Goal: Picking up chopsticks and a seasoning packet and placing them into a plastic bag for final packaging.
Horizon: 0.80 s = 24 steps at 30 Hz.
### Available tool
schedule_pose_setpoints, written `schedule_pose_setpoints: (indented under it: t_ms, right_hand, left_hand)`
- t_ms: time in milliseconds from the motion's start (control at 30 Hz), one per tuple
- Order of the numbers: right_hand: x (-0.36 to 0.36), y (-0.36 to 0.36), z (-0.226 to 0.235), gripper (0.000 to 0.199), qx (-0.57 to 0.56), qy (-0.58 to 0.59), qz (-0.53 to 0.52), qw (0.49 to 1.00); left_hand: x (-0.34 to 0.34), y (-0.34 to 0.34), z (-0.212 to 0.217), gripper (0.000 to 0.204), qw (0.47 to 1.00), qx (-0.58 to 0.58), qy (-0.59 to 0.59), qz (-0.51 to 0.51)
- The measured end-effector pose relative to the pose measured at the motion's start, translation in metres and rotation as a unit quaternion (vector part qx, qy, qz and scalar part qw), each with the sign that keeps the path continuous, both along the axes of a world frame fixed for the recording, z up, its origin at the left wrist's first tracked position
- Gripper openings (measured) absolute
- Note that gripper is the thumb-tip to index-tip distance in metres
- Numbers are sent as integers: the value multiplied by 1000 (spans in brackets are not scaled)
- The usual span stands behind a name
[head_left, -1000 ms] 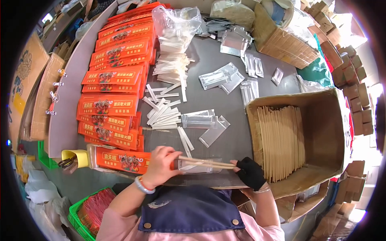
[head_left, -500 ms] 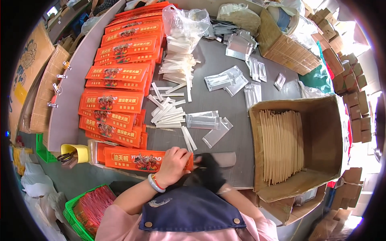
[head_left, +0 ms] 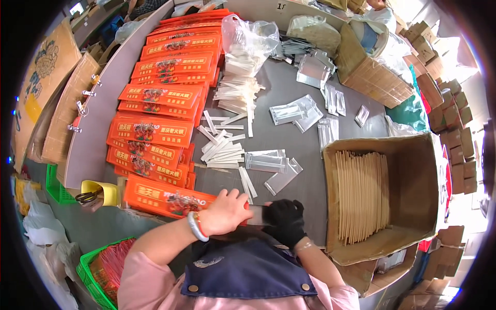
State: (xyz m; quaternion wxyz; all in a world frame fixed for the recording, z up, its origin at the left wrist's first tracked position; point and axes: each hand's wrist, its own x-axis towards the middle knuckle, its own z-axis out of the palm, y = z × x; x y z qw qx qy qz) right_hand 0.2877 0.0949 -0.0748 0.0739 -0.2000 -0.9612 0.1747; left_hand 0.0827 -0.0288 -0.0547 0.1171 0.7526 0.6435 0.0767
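Note:
My left hand (head_left: 226, 212), bare with a bracelet at the wrist, is closed over the right end of a long red printed packet (head_left: 165, 199) near the table's front edge. Just right of it, my right hand (head_left: 284, 217) wears a black glove. Its fingers are bent around the far end of a pale grey strip (head_left: 257, 215) that reaches the packet's end; what the strip is, I cannot make out. Beyond my hands lie loose white paper strips (head_left: 223, 151) and flat clear packets (head_left: 266, 161).
Overlapping red packets (head_left: 155, 129) line the left side. On the right stands an open cardboard box (head_left: 413, 181) holding wooden chopsticks (head_left: 361, 196). A yellow holder with scissors (head_left: 106, 194) sits at the left corner. Below is a green crate (head_left: 88, 268).
The red packet in my left hand now tilts, its left end farther from me. My gloved right hand has moved right, showing the pale strip between the hands. The whole view has shifted slightly.

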Motion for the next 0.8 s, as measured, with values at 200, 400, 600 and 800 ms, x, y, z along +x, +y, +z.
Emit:
schedule_pose_setpoints:
  t_ms: [200,400,600,800]
  right_hand:
    - [34,29,20,60,-36,47,-157,986]
    - [33,17,28,64,-1,-10,-93,996]
    - [33,16,30,65,17,-84,-15,996]
    - [-24,-25,-13,68,-94,-84,65,990]
  left_hand:
    - [-114,7,50,28,981,154,41,113]
    - [11,-44,-35,89,923,35,-77,375]
    - [6,-50,-52,99,904,55,-186,381]
    - [7,-50,-54,96,931,22,-122,343]
